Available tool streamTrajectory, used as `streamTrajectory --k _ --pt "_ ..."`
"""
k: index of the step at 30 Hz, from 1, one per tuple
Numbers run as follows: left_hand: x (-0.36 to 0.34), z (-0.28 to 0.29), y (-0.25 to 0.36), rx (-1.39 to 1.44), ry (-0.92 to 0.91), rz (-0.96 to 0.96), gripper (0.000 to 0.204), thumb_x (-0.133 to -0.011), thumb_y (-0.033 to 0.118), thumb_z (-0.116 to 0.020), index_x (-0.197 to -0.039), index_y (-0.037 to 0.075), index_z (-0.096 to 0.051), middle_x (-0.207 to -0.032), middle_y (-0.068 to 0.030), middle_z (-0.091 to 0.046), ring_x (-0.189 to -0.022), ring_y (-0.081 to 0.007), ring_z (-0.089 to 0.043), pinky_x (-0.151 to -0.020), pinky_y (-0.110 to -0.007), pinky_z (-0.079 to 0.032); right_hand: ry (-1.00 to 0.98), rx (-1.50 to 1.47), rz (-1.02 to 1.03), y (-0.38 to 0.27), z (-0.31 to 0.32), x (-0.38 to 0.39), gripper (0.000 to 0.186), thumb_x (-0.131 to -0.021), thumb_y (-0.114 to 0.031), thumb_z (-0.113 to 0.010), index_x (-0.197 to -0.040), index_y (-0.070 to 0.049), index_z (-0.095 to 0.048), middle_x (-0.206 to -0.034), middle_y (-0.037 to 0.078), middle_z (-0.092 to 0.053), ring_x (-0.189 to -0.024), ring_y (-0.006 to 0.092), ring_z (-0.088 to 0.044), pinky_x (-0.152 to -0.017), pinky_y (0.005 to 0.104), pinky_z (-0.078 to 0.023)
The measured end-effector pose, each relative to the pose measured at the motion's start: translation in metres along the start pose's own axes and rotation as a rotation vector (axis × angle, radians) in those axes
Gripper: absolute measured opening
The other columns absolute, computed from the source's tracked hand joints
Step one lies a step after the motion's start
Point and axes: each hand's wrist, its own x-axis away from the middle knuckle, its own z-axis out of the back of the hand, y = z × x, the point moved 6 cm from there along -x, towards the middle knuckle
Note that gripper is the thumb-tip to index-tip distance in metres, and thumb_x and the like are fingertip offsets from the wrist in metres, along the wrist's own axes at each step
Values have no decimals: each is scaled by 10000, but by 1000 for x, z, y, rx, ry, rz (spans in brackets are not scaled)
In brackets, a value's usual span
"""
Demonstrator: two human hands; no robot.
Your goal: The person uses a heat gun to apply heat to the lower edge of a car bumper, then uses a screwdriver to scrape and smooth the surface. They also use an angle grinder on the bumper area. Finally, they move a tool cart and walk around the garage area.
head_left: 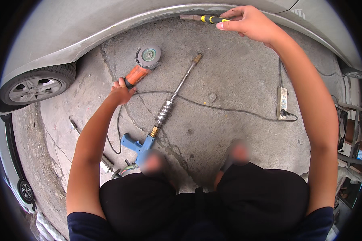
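My left hand [123,91] grips the rear of an orange angle grinder [136,74], whose grey disc faces up above the concrete. My right hand [242,23] holds a flat-bladed hand tool [209,19] with a yellow and black handle against or just beside the lower sill of a silver car [132,14]. Below the grinder lies a blue gun-like tool [142,142] with a long metal shaft and chrome slide. A second metal shaft tool [107,164] lies partly hidden behind my left arm.
A car wheel [36,86] stands at left, with another car [16,168] at the far left edge. A black cord runs across the concrete to a power strip [282,96] at right. Shelving with assorted items [350,156] stands at the far right. My feet are low in the middle.
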Motion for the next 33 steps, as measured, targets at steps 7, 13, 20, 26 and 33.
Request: streamTrajectory --k 7,13,20,26,33 --pt "2 3 2 -14 -38 36 832 -889 553 -579 -1393 12 -198 -1393 -280 -356 -1279 -467 -412 -1037 -514 -394 -5 15 -7 -12 -13 -6 638 -754 -397 -802 -1171 53 -629 -895 98 -673 -713 108 -517 -635 255 -435" --pt "3 3 1 -30 -17 46 860 -897 560 -565 -1418 2 -169 -1401 -309 -327 -1267 -500 -417 -1052 -515 -374 18 37 0 -22 -24 -10 671 -755 -416 -797 -1191 60 -611 -981 151 -679 -808 152 -582 -719 291 -480" --pt "4 6 5 -56 -53 99 839 -897 582 -553 -1433 61 -172 -1409 -229 -352 -1311 -411 -412 -1029 -516 -412 -9 57 30 -41 -38 -22 672 -749 -412 -799 -1181 68 -614 -1011 181 -675 -859 182 -609 -749 310 -490" --pt "3 3 2 -42 -42 102 854 -893 595 -549 -1451 78 -161 -1418 -223 -351 -1313 -409 -408 -1034 -518 -406 -5 5 10 -53 -50 -30 623 -725 -425 -810 -1090 61 -673 -1080 206 -651 -990 284 -623 -893 394 -469" --pt "3 5 4 6 -36 49 870 -903 571 -547 -1435 12 -145 -1393 -305 -338 -1293 -478 -395 -1054 -515 -379 -33 -27 -6 -43 -68 -33 691 -724 -426 -809 -1155 85 -634 -1082 235 -654 -1020 303 -624 -906 397 -476"
